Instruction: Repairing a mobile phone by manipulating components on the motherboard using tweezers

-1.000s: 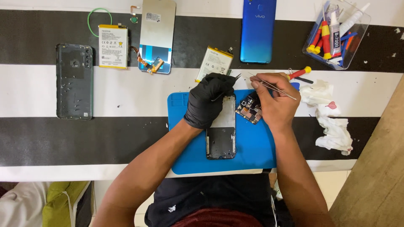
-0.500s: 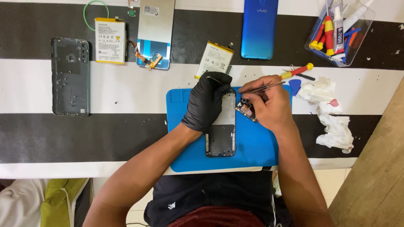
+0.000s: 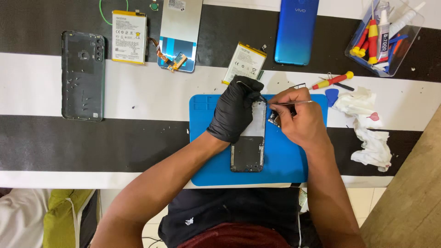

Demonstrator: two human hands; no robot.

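gloved left hand (image 3: 236, 110) steadies opened phone (image 3: 250, 144)

Left hand (image 3: 236, 110): covered by a thin black disposable glove, slightly glossy, wrinkled over the knuckles, cuff ending at the wrist. Right hand (image 3: 301, 120): bare, no glove, ring or watch visible. Both forearms bare up to the lower frame edge; no sleeves seen. Torso: dark navy short-sleeved shirt (image 3: 229, 216) with one small white emblem on the chest. Dark red garment (image 3: 239, 236) shows below it.
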